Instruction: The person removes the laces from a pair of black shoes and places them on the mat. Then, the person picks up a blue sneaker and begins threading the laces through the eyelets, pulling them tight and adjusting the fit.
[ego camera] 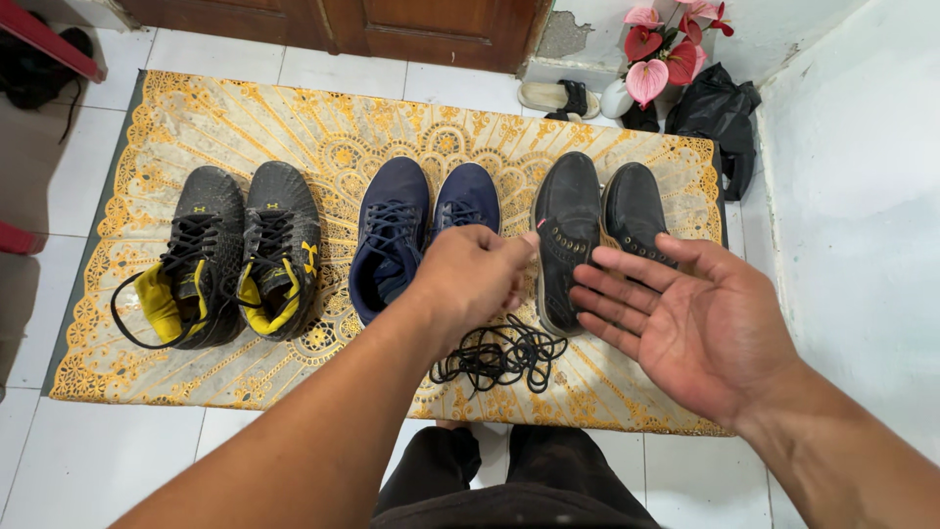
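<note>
The left hand (472, 279) is hanging over the mat (147, 127), just above a loose pile of black laces (499, 355). Its fingers are curling in toward the thumb, but I cannot tell if they are pinching a lace. The right hand (700, 318) is spreading wide open, palm up, holding nothing. It is floating near the front of the black leather shoes (592, 230).

The laces are lying on the mat near its front edge, just in front of the black leather shoes and the navy shoes (406, 235). The left hand is hiding part of the navy pair.

Three pairs are sitting in a row on the mat. The black and yellow sneakers (235, 260) are sitting on the left, well apart from both hands, with their own laces spilling out to the side. There is bare mat between the pairs and more behind them, up to the far edge.

White floor tiles (78, 460) are showing on the left and in front. A white wall (862, 196) is standing close on the right, so room is tight there. Pink flowers (661, 44), a black bag (715, 108) and a sandal (558, 96) are sitting past the far right corner.
</note>
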